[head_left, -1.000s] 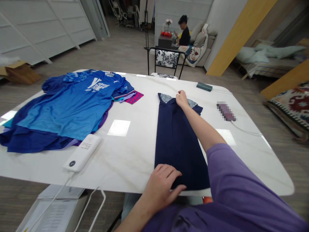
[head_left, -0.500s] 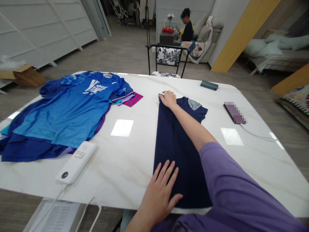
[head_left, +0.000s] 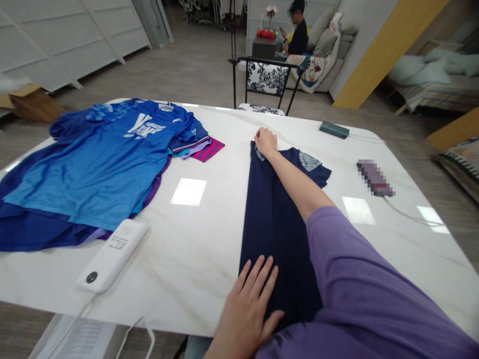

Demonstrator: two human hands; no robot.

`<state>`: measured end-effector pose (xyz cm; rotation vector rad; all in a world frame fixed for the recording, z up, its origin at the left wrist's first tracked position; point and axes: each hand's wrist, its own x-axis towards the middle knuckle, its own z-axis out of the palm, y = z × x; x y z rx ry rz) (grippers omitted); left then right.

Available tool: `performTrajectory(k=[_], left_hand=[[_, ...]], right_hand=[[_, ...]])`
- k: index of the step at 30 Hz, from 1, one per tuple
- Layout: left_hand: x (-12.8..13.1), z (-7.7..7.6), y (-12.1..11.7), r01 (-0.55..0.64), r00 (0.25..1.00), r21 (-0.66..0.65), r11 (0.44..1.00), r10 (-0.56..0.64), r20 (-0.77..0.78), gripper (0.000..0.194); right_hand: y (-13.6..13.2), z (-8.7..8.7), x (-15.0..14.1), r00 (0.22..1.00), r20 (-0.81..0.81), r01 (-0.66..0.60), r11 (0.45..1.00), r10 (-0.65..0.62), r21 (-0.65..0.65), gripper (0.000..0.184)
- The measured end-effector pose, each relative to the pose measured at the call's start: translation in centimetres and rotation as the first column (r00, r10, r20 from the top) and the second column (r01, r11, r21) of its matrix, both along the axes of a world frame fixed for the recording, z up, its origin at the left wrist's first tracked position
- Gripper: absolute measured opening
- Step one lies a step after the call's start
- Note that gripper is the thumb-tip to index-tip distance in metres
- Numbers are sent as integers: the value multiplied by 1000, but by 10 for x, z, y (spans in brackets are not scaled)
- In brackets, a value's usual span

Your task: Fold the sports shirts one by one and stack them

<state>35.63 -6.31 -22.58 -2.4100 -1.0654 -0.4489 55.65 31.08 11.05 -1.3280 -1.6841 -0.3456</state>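
A navy T-shirt [head_left: 277, 214] lies on the white marbled table [head_left: 209, 259], folded into a long narrow strip. Grey-patterned patches show near its far end, where a short sleeve sticks out to the right. My left hand [head_left: 249, 304] rests flat on the near part of the shirt, fingers spread. Stretched across the strip, my right arm reaches to the far end. There my right hand [head_left: 266, 142] has its fingers curled together at the shirt's collar area, seemingly pinching cloth; its fingertips are partly hidden.
Left lies a pile of shirts, a blue printed jersey [head_left: 108, 159] on top. Before it sits a white power bank [head_left: 112, 257] with a cable. A dark green block [head_left: 334, 130] and a cabled phone [head_left: 375, 178] lie right. Beyond are a chair [head_left: 266, 80] and a seated person [head_left: 298, 30].
My right hand has gone from fingers stretched over the cloth to curled, shifting slightly toward the far edge and uncovering a patterned patch. My left hand stays flat. The view has tilted slightly.
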Motion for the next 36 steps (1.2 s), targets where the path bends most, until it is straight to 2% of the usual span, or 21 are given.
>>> performTrajectory(k=[3,7,9,11,13,16,18,20,23,26,29,33,34,36], left_hand=[[0,7,-4,2,1000,-6,1000,-2,11,97],[1,11,-8,15,1000,6,1000,-15,19,93],[1,13,-10,10,1000,26,1000,-10,-4,93],[0,16,-12,7,999,42,999,-5,-33,93],[4,19,-17,-3,999,59,998,5,-32,87],[26,22,-26,-19,998,82,996,13,69,66],[55,19,-31,22,992,37,999,-27,123,49],[89,12,-35,113,990,-55,992,-108,92,40],[136,-5,-37,212,975,-143,967,-220,-42,43],[162,-19,-36,217,964,-137,966,-234,-126,51],[168,-27,-36,183,969,-110,977,-198,-148,42],[170,-32,-36,124,985,-95,988,-134,-110,50],[171,-33,-36,100,990,-96,990,-109,-92,48],[172,-30,-38,57,997,-112,992,-63,-51,30]], right_hand=[[-26,-30,3,989,114,-105,993,99,50,60],[-45,-66,2,948,242,-179,976,205,-126,79],[-45,-69,2,952,215,-185,969,218,-162,81],[-45,-64,13,967,150,-188,974,206,-129,80],[-47,-58,42,988,69,-133,990,137,-54,74],[-56,-65,119,996,-64,66,998,-67,-17,60],[-62,-84,178,967,-144,202,977,-211,-74,56],[-68,-108,227,926,-196,293,941,-324,-169,56],[-70,-140,265,901,-216,305,905,-375,-297,58],[-69,-154,267,925,-212,247,923,-315,-294,47],[-68,-152,256,954,-187,187,952,-235,-243,28],[-72,-140,246,961,-243,80,974,-131,-211,34],[-74,-137,244,960,-258,61,977,-113,-203,36],[-78,-130,242,954,-283,41,980,-95,-192,39]])
